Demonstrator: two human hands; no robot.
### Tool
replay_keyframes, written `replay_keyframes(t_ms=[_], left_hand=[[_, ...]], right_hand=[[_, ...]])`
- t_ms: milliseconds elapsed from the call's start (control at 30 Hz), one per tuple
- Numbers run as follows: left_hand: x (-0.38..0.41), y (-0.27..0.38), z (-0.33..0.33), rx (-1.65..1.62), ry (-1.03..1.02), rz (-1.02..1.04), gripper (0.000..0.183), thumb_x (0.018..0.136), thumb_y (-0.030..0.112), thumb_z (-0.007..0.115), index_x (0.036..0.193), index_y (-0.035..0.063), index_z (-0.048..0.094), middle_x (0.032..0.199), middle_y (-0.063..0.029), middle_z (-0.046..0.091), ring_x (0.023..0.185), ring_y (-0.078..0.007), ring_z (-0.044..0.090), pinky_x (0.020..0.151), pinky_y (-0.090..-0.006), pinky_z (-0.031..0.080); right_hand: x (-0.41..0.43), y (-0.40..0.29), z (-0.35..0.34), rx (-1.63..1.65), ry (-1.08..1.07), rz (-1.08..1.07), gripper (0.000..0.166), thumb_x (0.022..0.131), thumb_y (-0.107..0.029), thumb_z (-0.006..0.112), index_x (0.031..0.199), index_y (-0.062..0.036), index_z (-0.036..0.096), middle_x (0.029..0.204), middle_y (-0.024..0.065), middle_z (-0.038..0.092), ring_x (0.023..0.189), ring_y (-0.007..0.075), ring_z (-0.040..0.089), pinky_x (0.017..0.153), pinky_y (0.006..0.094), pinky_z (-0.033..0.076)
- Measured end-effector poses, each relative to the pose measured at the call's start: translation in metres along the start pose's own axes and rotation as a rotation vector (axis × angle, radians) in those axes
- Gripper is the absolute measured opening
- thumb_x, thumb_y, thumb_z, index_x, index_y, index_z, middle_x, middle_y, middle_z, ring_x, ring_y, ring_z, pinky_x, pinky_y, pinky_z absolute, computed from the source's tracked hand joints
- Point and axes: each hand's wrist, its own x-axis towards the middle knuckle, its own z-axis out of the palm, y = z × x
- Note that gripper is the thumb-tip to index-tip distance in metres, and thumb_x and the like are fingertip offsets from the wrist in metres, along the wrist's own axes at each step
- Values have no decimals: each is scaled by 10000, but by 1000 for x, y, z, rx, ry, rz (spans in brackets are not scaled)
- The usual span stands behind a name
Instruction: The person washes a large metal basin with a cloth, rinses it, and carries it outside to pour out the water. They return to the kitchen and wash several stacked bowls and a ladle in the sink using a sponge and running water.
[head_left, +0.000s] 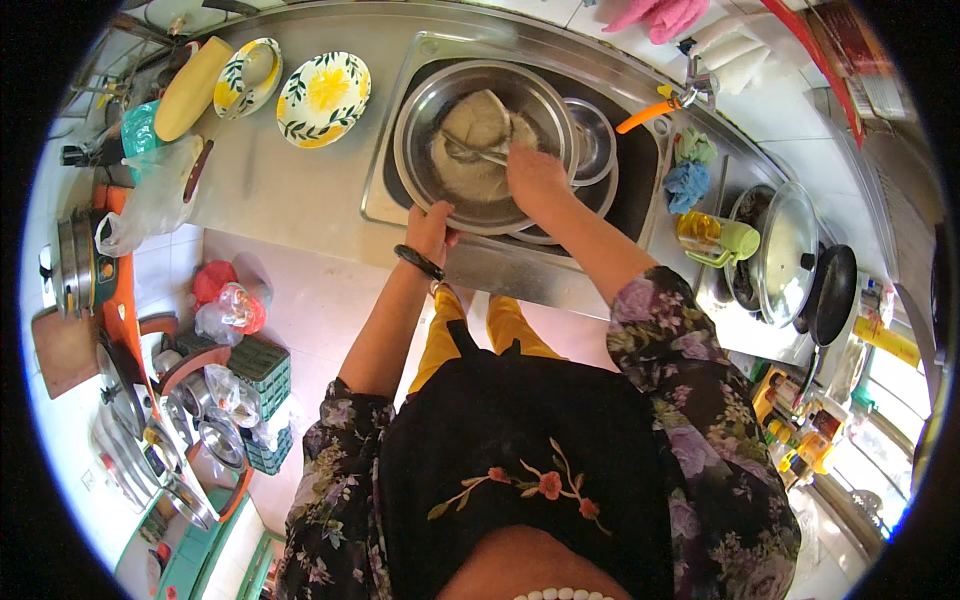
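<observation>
In the sink (652, 180) a wide stainless steel basin (517, 221) holds a beige mass (469, 176); I cannot tell whether it is powder or thick liquid. My left hand (431, 232) grips the basin's near-left rim, thumb on top. Inside the basin, my right hand (536, 176) is closed around the thin metal handle of a utensil (491, 155). A rounded beige shape (476, 116) lies at its head, and whether it is a scoop or part of the mass is unclear. Smaller metal bowls (596, 142) sit partly hidden under the basin's right side.
Left of the sink are a flowered plate (324, 97), a flowered dish (247, 82) with a spoon, a pale gourd (193, 88) and a knife (199, 171). An orange-tipped faucet (652, 112) juts over the sink. At right stand an oil jug (709, 234), a glass lid (784, 255) and a frying pan (832, 292).
</observation>
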Motion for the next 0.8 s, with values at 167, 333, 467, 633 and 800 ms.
replay_keyframes(t_ms=[167,333,467,633,800], left_hand=[[-7,-3,-6,12,24,-57,81,770,74,515,746,3,486,620,-82,524,427,-150,467,354,-254,337],[-10,20,-17,200,51,92,172,761,136,528,764,-34,502,607,-99,525,427,-169,498,350,-266,362],[-17,48,-11,330,55,164,197,768,136,491,844,-44,509,681,-109,541,429,-176,501,353,-263,405],[1,57,-12,411,34,291,230,768,153,513,898,-36,499,736,-120,574,465,-190,551,375,-266,443],[8,69,-5,567,31,288,267,766,144,493,950,-49,497,768,-127,581,478,-200,563,377,-266,461]], right_hand=[[-18,-1,13,-90,-144,-167,265,769,-58,536,1014,42,544,888,199,637,772,326,643,634,407,521],[-16,-11,-8,140,7,-204,230,763,-30,509,984,24,540,847,207,631,811,342,627,701,422,505],[-28,-9,-3,496,49,-218,175,819,-76,478,956,26,513,825,230,615,821,382,602,688,450,479],[-46,-14,4,714,171,-235,165,863,-106,436,937,27,500,805,242,594,794,407,580,680,467,447],[-51,-4,24,799,222,-222,171,884,-123,422,939,19,500,793,224,584,747,377,581,648,435,438]])
